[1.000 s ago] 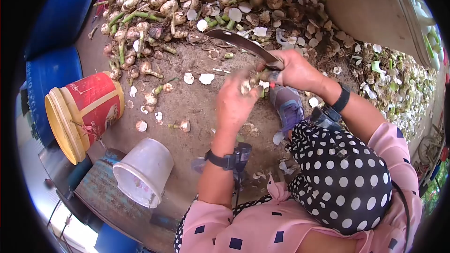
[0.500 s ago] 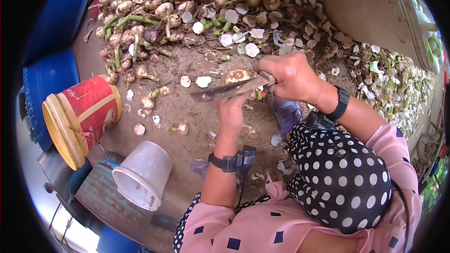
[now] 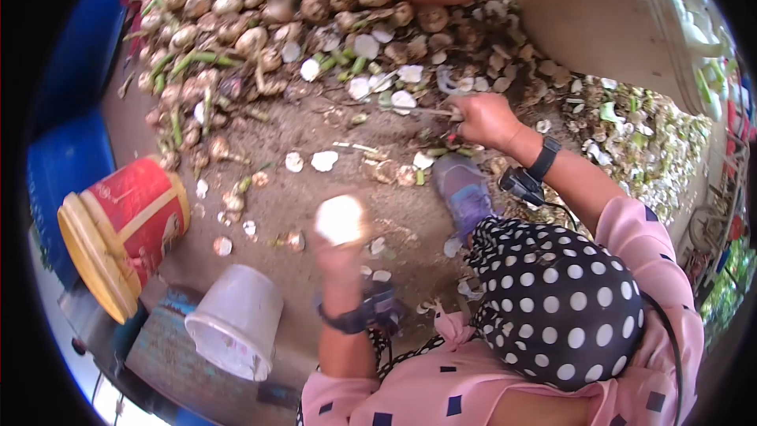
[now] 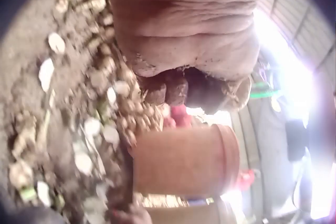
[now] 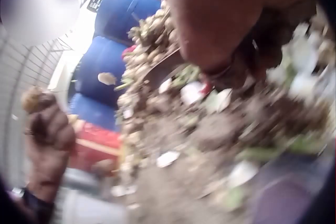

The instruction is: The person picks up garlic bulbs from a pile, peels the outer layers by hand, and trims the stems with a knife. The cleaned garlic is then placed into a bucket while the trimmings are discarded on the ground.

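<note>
In the head view the left hand (image 3: 337,259), motion-blurred, holds up a bulb (image 3: 341,221) whose pale flat face is toward the camera. Its curled fingers show in the left wrist view, the hand (image 4: 189,29) around a bulb (image 4: 240,92) partly hidden by it. Further forward and to the right, the right hand (image 3: 490,120) grips the handle of a knife, its blade (image 3: 426,111) pointing left above the ground. The right wrist view shows the blade (image 5: 161,70) below the right hand (image 5: 220,19). Knife and bulb are apart.
Piled bulbs with stalks (image 3: 229,4) lie at the far side, peelings (image 3: 658,150) at the right. A red and yellow bucket (image 3: 142,217) and a white bucket (image 3: 244,312) lie tipped at left. A shoe (image 3: 461,189) is near the right hand; a large tub (image 3: 603,24) stands beyond.
The left hand has moved back and left with the bulb, away from the knife. The blade, earlier across the left hand, now lies farther forward with the right hand. The head view has shifted slightly.
</note>
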A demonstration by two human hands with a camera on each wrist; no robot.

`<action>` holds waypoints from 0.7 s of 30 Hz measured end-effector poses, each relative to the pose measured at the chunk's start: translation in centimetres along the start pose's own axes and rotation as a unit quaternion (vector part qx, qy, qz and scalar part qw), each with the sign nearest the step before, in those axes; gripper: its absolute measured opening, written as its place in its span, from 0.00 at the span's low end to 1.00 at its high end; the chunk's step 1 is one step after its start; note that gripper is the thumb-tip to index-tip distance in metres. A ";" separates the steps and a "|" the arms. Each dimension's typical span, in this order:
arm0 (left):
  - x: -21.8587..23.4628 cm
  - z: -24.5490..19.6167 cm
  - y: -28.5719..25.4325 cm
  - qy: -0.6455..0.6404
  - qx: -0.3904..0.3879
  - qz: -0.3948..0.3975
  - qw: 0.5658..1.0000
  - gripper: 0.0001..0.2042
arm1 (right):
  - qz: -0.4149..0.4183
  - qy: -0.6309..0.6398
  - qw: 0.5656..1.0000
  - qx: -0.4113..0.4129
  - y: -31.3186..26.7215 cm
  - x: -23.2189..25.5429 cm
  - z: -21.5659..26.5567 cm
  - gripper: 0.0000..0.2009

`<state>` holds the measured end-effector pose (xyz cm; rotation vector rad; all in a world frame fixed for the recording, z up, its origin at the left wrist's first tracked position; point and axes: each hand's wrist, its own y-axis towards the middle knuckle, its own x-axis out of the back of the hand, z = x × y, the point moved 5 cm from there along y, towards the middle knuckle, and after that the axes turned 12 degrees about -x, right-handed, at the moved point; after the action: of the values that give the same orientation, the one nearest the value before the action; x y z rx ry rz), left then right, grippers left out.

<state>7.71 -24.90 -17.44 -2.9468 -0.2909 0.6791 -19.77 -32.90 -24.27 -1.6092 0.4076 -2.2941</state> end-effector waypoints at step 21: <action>-3.4 7.3 3.5 0.048 0.161 0.021 0.985 0.26 | 0.226 0.481 0.846 -0.047 -0.2 0.9 2.6 0.12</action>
<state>2.01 -28.62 -23.05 -2.6706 -0.0975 0.5292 -17.57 -33.24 -22.61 -0.1794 0.9945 -2.5096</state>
